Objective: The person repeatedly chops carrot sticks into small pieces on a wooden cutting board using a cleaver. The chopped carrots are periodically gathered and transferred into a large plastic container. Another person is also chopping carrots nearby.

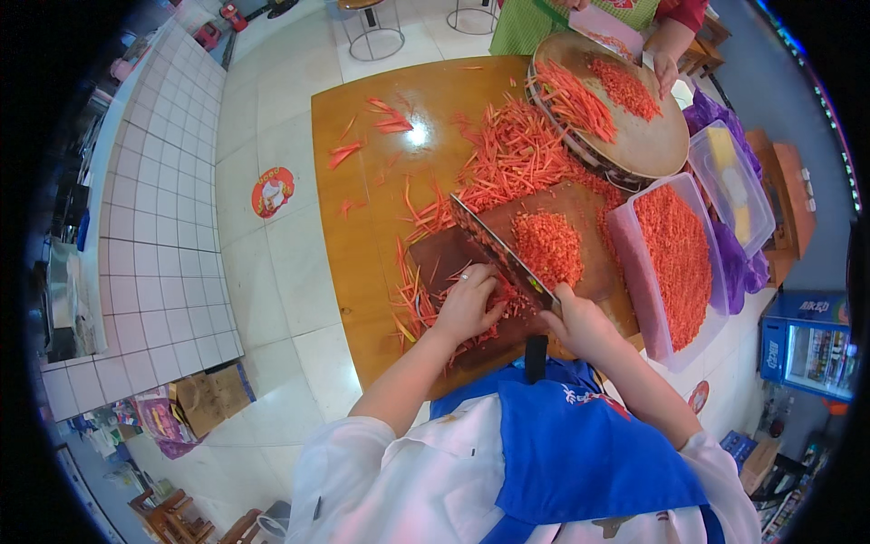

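Observation:
My right hand grips the handle of a cleaver, its long blade slanting across a dark wooden cutting board. Under the curled fingers of my left hand lie orange-red vegetable strips, which look like carrot, held against the board close to the blade. A mound of finely diced pieces rests on the board beyond the cleaver. Behind the board, a large heap of cut strips covers part of the wooden table. Loose strips also lie along the board's left edge.
At the right stands a plastic tub full of diced pieces, beside a clear container and purple bags. Across the table, a co-worker's hand is at a round chopping block, near another blade.

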Tool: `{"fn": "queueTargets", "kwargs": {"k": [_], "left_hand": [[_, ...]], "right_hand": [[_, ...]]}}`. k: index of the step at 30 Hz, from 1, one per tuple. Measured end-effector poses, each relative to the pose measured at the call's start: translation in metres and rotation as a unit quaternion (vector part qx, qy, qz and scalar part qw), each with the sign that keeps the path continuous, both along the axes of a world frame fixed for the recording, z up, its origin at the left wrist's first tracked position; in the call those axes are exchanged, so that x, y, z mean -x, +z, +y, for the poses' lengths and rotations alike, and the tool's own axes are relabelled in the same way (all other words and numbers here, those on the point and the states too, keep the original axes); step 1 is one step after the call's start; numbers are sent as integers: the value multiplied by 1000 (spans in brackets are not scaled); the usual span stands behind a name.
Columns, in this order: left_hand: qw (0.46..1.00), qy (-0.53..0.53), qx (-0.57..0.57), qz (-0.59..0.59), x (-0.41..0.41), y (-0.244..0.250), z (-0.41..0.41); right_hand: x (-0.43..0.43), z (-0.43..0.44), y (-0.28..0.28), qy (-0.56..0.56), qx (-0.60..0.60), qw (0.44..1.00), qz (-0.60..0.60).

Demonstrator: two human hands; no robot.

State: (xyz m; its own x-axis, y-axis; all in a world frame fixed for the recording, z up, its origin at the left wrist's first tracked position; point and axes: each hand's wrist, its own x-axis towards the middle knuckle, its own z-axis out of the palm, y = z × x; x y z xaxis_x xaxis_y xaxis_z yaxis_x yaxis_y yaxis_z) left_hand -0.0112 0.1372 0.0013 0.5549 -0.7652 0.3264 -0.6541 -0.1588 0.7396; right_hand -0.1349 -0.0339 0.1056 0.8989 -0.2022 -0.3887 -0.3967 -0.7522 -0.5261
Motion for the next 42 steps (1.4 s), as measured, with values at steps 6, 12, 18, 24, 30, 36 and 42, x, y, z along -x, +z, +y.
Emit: {"fn": "queueTargets", "kwargs": {"k": [6,12,18,24,30,36,42], "left_hand": [[999,-10,-2,42,0,-2,1],[1000,-5,10,26,0,-2,2],[998,-45,-27,24,-5,3,2],[993,92,-67,-14,-12,14,13],[996,43,-56,53,9,17,20],[1000,-7,-30,7,-4,4,18],[999,13,-31,9,0,-2,15]], "right_hand": [[-4,3,6,1,-46,998,-42],[1,1,0,-20,-25,999,13],[8,11,-32,-62,-46,997,-16],[12,8,-33,-27,-45,998,-44],[15,14,-44,-43,-14,997,-63],[9,12,-23,-18,-24,998,-59],[1,19,15,0,9,999,35]]}}
